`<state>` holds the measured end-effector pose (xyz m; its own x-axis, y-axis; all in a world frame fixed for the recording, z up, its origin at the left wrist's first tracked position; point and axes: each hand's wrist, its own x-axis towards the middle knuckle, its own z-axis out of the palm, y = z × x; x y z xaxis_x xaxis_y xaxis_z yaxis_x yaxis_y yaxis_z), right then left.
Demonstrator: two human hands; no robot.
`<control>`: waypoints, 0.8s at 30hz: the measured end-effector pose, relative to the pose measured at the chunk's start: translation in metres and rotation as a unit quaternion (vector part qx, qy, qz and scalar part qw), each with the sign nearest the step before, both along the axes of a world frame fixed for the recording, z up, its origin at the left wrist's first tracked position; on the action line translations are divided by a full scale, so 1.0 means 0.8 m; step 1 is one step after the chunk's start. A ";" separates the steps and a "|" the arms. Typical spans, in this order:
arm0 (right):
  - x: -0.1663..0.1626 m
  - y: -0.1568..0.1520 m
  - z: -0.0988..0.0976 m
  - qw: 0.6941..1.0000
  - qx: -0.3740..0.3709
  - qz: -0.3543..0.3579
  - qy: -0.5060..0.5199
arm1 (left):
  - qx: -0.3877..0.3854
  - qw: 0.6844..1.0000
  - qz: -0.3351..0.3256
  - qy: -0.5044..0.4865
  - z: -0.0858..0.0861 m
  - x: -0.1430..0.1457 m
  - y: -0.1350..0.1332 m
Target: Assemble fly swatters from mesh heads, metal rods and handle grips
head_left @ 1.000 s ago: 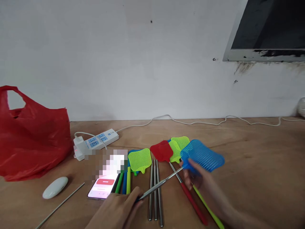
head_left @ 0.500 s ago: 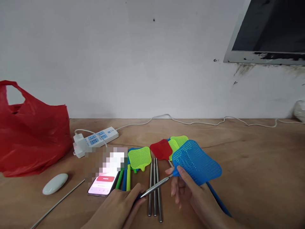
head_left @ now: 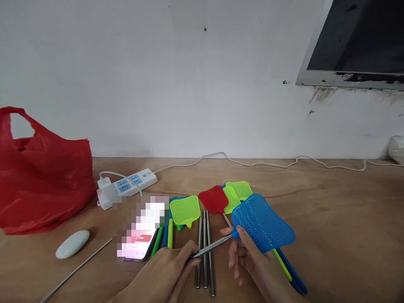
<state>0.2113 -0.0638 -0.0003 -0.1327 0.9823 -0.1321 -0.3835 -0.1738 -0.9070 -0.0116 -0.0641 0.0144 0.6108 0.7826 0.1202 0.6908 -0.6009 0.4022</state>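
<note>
A fly swatter with a blue perforated head and a metal rod spans both hands. My left hand is closed round its blue handle, mostly hidden by the fingers. The thumb and forefinger of my right hand pinch the neck where rod and head meet; its other fingers curl loosely below. Beneath the tilted rod, several loose metal rods lie side by side. Behind them rest a yellow-green swatter head and a red one. Green, blue and yellow handles lie beside my left hand.
At left are a red plastic bag, a white oval object and a lit, partly blurred phone. A power strip and its cable run along the wall. Further handles lie beside my right hand.
The swatter in my hands has shifted slightly right and down, both hands moving with it. A yellow-green handle now shows beside the blue one at right.
</note>
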 end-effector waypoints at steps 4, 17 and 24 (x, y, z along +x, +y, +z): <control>0.009 0.003 0.012 1.000 -0.013 -0.020 0.019 | -0.018 0.999 -0.016 0.024 0.011 0.009 0.006; 0.008 -0.004 0.016 1.000 -0.015 0.000 -0.022 | 0.017 0.993 -0.024 0.112 0.018 0.026 0.001; 0.049 0.031 0.014 0.989 -0.002 -0.142 0.040 | -0.020 0.997 0.071 -0.003 0.025 0.006 -0.008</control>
